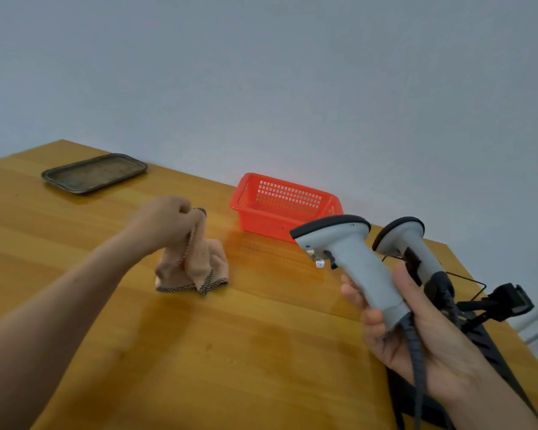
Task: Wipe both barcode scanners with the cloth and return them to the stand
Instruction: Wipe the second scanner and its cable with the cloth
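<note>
Pale grey wall filled the upper half of the head view, and below it ran the glossy wooden table (261, 321). At the far left of the table lay a dark metal tray (94, 172), and near the wall, toward the middle, sat a red plastic basket (284, 206).

My left hand (165, 223) was pinched shut on the top of the cloth (193, 268), a peach rag with a checked border; its lower folds were on the table while the gathered part rose up into my fingers. The hand was somewhat blurred.

My right hand (416, 333) was wrapped around the handle of the near scanner (351, 259), a light grey barcode gun with a black-rimmed head, held clear of the table with its head toward the left. Its coiled dark cable (415, 361) dropped from the base of the handle past my palm.

Just behind it, the second scanner (407, 246) stood upright in the black wire stand (466, 293) at the table's right edge, with a black connector (516, 301) lying beside it.
</note>
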